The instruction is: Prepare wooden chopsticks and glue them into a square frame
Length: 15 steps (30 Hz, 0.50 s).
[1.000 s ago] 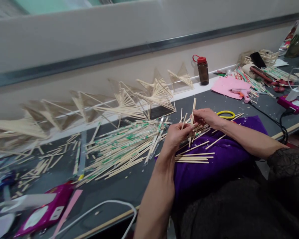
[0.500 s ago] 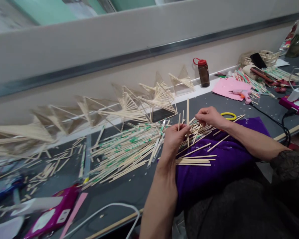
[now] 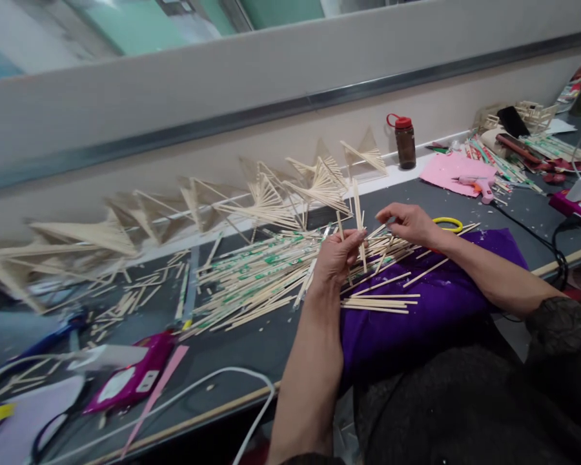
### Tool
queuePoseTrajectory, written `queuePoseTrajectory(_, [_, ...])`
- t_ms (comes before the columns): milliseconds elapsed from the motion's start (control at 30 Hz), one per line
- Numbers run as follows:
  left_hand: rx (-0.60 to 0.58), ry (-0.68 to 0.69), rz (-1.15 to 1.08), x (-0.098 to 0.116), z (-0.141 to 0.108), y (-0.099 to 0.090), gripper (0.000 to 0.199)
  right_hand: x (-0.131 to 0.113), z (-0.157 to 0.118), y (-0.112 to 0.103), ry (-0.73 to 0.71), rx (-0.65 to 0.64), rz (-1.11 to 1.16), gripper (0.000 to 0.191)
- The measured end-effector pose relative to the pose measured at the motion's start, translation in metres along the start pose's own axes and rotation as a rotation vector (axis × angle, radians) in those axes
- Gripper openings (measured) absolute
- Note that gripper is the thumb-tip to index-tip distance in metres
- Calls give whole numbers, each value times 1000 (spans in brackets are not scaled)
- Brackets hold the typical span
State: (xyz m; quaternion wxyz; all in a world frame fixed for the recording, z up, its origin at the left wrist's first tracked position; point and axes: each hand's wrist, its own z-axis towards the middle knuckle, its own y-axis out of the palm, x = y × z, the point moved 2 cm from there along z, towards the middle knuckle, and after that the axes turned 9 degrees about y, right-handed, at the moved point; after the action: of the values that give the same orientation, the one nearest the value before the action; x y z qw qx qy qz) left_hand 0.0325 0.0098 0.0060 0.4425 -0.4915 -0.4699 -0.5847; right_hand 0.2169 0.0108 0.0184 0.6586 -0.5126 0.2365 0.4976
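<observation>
Thin wooden sticks [image 3: 359,219] stand nearly upright in my left hand [image 3: 339,257], pinched between thumb and fingers. My right hand [image 3: 405,223] is raised just to the right, its fingers curled and apart from those sticks; nothing clear shows in it. Beneath both hands lie loose sticks, some reaching over a purple cloth [image 3: 382,339] at the front edge. A small row of sticks [image 3: 380,303] rests on that cloth. Left of my left hand spreads a large pile of sticks [image 3: 256,278], many in green-printed clear wrappers.
Lattice stick models [image 3: 266,197] line the wall. A brown bottle [image 3: 405,145] with a red cap stands behind. To the right are a pink glue gun [image 3: 484,187] on pink sheet and yellow-handled scissors [image 3: 448,224]. A magenta power strip [image 3: 135,371] and white cable [image 3: 223,372] lie front left.
The view has shifted left. My right hand has opened its fingers somewhat and moved slightly away from the held sticks, which now lean a little left.
</observation>
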Motion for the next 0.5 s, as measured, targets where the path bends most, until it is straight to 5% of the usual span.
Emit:
queuePoseTrajectory(133, [-30,-21,44,-1,-4,4,35,-2,-1,2,161,4,1,19])
queuePoseTrajectory(300, [-142,-96,124,-3,-12,12,37,5,4,-4,410,-3,517,20])
queuePoseTrajectory(433, [-182,-114,144,-6,-15,17,35,6,10,-13,386,17,706,20])
queuePoseTrajectory(500, [-113,-49,90,-5,-11,14,33,4,12,-22,333,93,699,21])
